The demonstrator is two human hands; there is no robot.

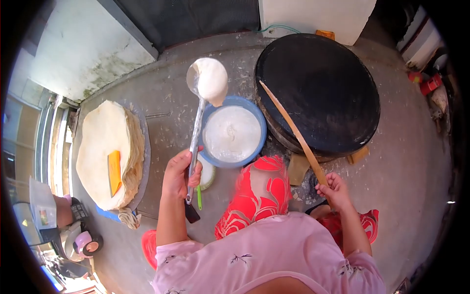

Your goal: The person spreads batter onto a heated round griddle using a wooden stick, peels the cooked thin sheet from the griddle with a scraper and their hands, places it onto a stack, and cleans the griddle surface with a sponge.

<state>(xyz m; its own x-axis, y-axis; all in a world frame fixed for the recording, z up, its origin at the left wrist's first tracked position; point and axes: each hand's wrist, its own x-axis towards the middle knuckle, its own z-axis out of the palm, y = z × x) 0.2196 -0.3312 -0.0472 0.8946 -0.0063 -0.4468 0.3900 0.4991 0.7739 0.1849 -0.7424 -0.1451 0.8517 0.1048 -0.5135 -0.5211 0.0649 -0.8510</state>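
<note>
1. Left hand point(182, 171) is gripping a metal ladle point(197, 125), fingers closed around the handle; fingers are hiding part of it. White batter point(213, 83) is hiding much of the ladle's bowl.
2. Right hand point(334, 192) is gripping the near end of a long wooden spatula point(297, 132); its blade is lying across the left side of the black griddle point(325, 93). Contact is hard to judge.
3. Blue basin point(263, 128) is sitting left of the griddle, holding batter.
4. Flatbread stack point(98, 152) is standing far left, bearing an orange-yellow object point(114, 171), type unclear.
5. Left hand is partly covering a pale dish point(208, 174).
</note>
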